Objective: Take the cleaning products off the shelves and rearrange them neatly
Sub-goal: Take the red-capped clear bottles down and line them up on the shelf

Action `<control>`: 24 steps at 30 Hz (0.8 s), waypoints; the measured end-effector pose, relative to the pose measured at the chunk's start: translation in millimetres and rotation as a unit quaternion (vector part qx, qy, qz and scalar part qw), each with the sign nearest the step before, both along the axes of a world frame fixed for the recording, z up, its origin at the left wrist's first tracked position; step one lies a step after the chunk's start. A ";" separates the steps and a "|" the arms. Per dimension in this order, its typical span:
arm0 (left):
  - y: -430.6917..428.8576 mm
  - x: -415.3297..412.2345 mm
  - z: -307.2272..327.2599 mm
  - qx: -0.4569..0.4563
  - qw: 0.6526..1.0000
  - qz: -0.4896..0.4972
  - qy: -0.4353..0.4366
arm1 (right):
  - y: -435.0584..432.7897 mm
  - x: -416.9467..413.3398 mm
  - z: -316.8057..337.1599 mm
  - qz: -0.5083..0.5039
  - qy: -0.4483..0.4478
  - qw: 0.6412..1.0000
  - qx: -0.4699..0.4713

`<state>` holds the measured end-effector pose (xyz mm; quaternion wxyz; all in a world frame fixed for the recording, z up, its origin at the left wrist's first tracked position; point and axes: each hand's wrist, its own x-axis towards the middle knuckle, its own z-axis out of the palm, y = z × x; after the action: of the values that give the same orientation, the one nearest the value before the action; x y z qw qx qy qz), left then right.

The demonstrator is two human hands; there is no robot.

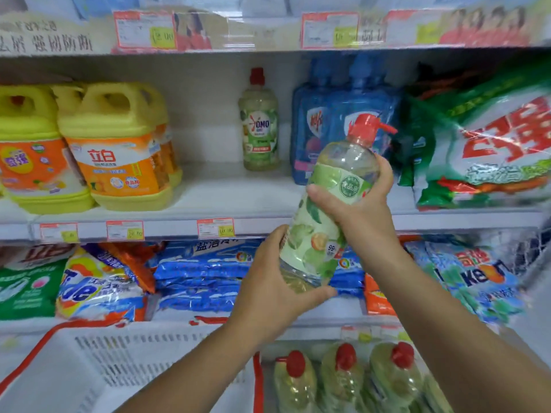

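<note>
Both hands, left hand and right hand, clamp one dish-soap bottle; one matching OMO bottle and two yellow jugs stand on the shelf.

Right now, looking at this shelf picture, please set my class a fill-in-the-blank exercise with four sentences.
1. The held bottle has a ____ cap.
2. The left hand supports the bottle's ____ end.
3. The right hand grips the bottle around its ____.
4. The jugs on the middle shelf are ____ with orange labels.

Missing words: red; bottom; middle; yellow
</note>
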<state>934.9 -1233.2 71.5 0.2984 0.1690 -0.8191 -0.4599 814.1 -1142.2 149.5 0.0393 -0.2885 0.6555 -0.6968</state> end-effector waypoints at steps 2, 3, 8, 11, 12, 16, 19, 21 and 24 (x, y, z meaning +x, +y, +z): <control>-1.5 0.8 7.6 0.059 0.995 -0.084 -0.013 | 6.7 -6.2 -0.8 0.008 -0.009 0.999 -0.033; -2.2 1.2 11.7 0.108 0.985 -0.131 -0.017 | 9.0 -8.1 -0.1 0.018 -0.016 0.998 -0.049; -7.7 1.9 18.0 0.288 0.927 -0.240 -0.007 | 18.2 -13.7 1.3 0.139 -0.080 0.984 -0.082; 2.6 3.9 17.4 0.197 0.969 -0.151 0.004 | 19.4 -11.6 5.0 0.168 -0.055 0.984 -0.011; 6.3 3.3 16.9 0.165 0.980 -0.109 0.006 | 17.3 -9.0 6.7 0.150 -0.034 0.988 0.003; 7.0 2.5 20.6 0.041 0.999 -0.019 -0.012 | 8.8 2.8 5.2 0.062 0.007 0.996 -0.065; -11.8 9.8 30.7 0.058 0.991 -0.100 -0.063 | 13.3 0.4 4.8 0.106 -0.017 0.991 -0.085; -23.2 14.1 29.8 0.129 0.972 -0.185 -0.070 | 14.9 -3.8 3.4 0.154 -0.058 0.981 -0.105; -23.9 18.9 23.5 0.253 0.932 -0.247 -0.079 | 13.1 -2.9 3.0 0.197 -0.100 0.969 -0.111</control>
<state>953.8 -1257.0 95.0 0.0571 0.0667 -0.7126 -0.6961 811.2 -1129.1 152.5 0.2095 -0.3432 0.4972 -0.7688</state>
